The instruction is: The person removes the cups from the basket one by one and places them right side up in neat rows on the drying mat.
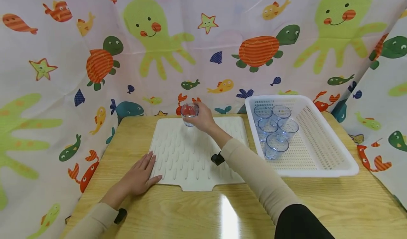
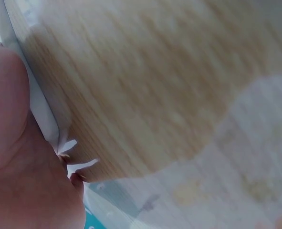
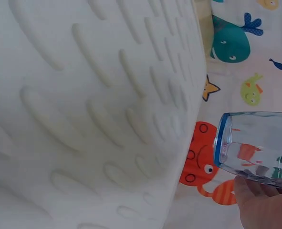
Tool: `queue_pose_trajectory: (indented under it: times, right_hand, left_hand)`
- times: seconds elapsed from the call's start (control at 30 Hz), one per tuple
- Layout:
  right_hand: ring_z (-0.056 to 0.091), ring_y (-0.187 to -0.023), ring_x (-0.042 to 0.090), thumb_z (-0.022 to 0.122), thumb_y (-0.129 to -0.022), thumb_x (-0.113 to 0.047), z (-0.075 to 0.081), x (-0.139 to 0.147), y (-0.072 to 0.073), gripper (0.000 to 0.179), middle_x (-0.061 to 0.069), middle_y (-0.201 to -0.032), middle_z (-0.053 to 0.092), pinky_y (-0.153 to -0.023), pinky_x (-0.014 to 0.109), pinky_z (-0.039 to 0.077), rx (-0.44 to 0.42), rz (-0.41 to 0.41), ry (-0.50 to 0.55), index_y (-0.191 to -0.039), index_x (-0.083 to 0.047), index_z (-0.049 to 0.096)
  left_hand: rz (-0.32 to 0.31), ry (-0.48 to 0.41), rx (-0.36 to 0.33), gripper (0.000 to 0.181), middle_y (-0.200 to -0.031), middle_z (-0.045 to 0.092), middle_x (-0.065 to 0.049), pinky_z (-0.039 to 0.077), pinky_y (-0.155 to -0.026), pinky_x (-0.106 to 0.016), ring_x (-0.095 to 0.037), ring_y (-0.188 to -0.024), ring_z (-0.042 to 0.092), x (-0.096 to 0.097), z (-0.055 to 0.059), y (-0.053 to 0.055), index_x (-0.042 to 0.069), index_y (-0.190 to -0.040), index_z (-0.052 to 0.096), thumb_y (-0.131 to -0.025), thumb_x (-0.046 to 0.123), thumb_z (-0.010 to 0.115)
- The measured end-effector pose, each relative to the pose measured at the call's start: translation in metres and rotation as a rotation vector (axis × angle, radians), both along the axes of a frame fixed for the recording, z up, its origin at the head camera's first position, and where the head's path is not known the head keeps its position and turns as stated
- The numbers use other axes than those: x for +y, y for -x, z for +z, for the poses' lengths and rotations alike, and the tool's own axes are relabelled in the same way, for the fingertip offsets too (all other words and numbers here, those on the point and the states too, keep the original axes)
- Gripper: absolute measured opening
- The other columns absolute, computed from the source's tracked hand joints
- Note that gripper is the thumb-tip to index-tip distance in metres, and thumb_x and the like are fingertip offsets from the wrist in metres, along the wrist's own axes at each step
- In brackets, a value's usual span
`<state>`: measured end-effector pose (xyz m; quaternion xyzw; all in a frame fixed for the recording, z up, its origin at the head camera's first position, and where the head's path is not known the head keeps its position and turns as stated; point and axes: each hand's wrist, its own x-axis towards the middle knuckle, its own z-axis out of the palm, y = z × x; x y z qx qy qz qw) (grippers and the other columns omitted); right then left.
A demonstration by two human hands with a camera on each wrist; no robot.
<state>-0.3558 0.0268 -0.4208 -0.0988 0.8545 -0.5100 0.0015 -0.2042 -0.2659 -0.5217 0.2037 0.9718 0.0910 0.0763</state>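
The right hand [image 1: 204, 118] is gripping a glass [image 1: 189, 112] near the far edge of the white board [image 1: 197, 157]; the left hand [image 1: 139, 177], empty and straight-fingered, is resting at its left edge. Five glasses [image 1: 267, 129] are standing in the adjacent basket [image 1: 321, 142], before a printed curtain [image 1: 197, 69].

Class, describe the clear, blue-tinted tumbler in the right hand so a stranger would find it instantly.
On the pale wooden table lies a white, ridged board. Near its far edge, the right hand holds a clear, blue-tinted tumbler. Unlike the five similar tumblers in the white plastic basket, it alone is held.
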Motion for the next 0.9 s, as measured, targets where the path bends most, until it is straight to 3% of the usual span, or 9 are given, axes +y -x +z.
queue_pose_trajectory:
  times: [0.3, 0.53, 0.77, 0.9]
  right_hand:
    - [0.053, -0.131, 0.028, 0.084, -0.087, -0.027, -0.023, -0.009, 0.006, 0.078, 0.012, -0.143, 0.055, -0.107, 0.041, 0.049, 0.026, 0.000, 0.007, -0.148, -0.002, 0.043]
    - [0.051, -0.136, 0.029, 0.084, -0.088, -0.028, -0.031, -0.016, 0.005, 0.080, 0.011, -0.146, 0.053, -0.109, 0.041, 0.047, -0.016, 0.012, -0.001, -0.151, -0.005, 0.040]
    - [0.048, -0.137, 0.029, 0.083, -0.089, -0.028, -0.036, -0.021, 0.006, 0.078, 0.011, -0.149, 0.051, -0.110, 0.044, 0.046, -0.035, -0.019, -0.017, -0.151, -0.006, 0.040]
    - [0.048, -0.138, 0.028, 0.082, -0.090, -0.026, -0.039, -0.024, 0.005, 0.078, 0.011, -0.150, 0.050, -0.111, 0.043, 0.046, -0.048, -0.006, -0.014, -0.152, -0.006, 0.040]
  left_hand:
    - [0.001, -0.002, -0.001, 0.095, -0.169, 0.011, -0.024, 0.018, -0.122, -0.060, -0.044, -0.155, 0.012, 0.001, 0.005, 0.000, -0.005, -0.160, 0.022, -0.101, 0.065, 0.046]
    - [0.011, 0.002, -0.014, 0.096, -0.170, 0.010, -0.023, 0.019, -0.122, -0.061, -0.044, -0.155, 0.012, -0.002, 0.001, 0.001, -0.004, -0.161, 0.021, -0.101, 0.067, 0.046]
    - [-0.009, -0.003, 0.004, 0.098, -0.169, 0.011, -0.023, 0.019, -0.122, -0.060, -0.043, -0.155, 0.012, -0.002, -0.001, 0.002, -0.004, -0.161, 0.021, -0.100, 0.072, 0.038]
    - [-0.009, -0.014, 0.010, 0.096, -0.169, 0.012, -0.024, 0.019, -0.121, -0.061, -0.044, -0.155, 0.012, 0.000, 0.000, 0.001, -0.005, -0.160, 0.022, -0.102, 0.067, 0.042]
